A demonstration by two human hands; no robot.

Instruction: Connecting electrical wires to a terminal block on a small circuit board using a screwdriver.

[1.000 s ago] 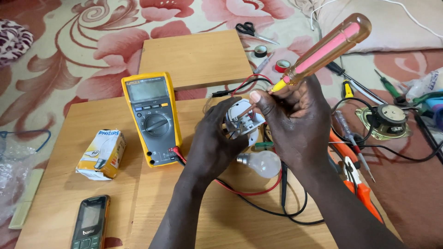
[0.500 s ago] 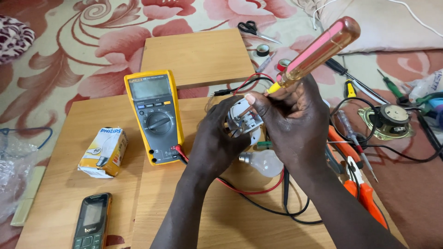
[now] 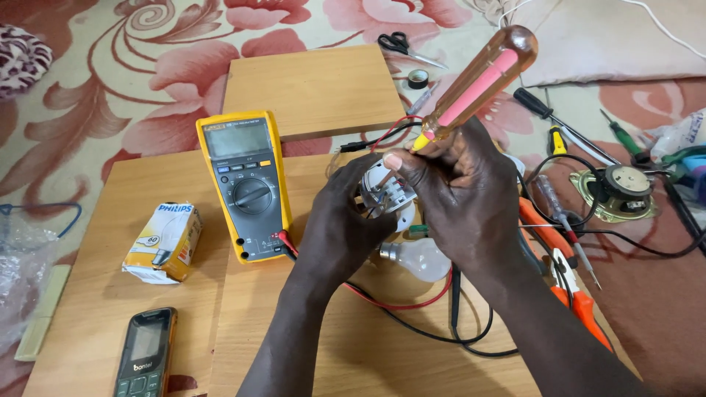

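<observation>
On low boards over floral rug — bench notes, big to small.

Boards: three wooden boards [image 3: 331, 81] laid on patterned rug [image 3: 110, 66]; work sits on the near ones.
Meter: yellow multimeter [image 3: 246, 184] flat, w/ red and black leads [image 3: 412, 309] looping under the wrists.
R hand: right hand [image 3: 463, 198] fisted round amber screwdriver [image 3: 478, 81], handle up and tilted right, tip down into the fitting.
L hand: left hand [image 3: 342, 228] cupped under and round white lamp holder [image 3: 386, 195], gripping it just above board, centre of view.
Holder: open side up, metal parts inside show; screw itself too small to make out.
Bulb: bare bulb [image 3: 419, 257] lying on board just below hands, not fitted.
Bulb box: yellow carton [image 3: 163, 241] left of meter, on its side.
Phone: dark handset [image 3: 147, 353] near left edge.
Right side clutter: orange pliers [image 3: 566, 279], small speaker [image 3: 621, 191], spare drivers.
Far: scissors [image 3: 401, 45], tape roll [image 3: 418, 78].
Progress (judged): mid-job — holder being worked w/ driver; bulb not yet in, meter probes not applied.
</observation>
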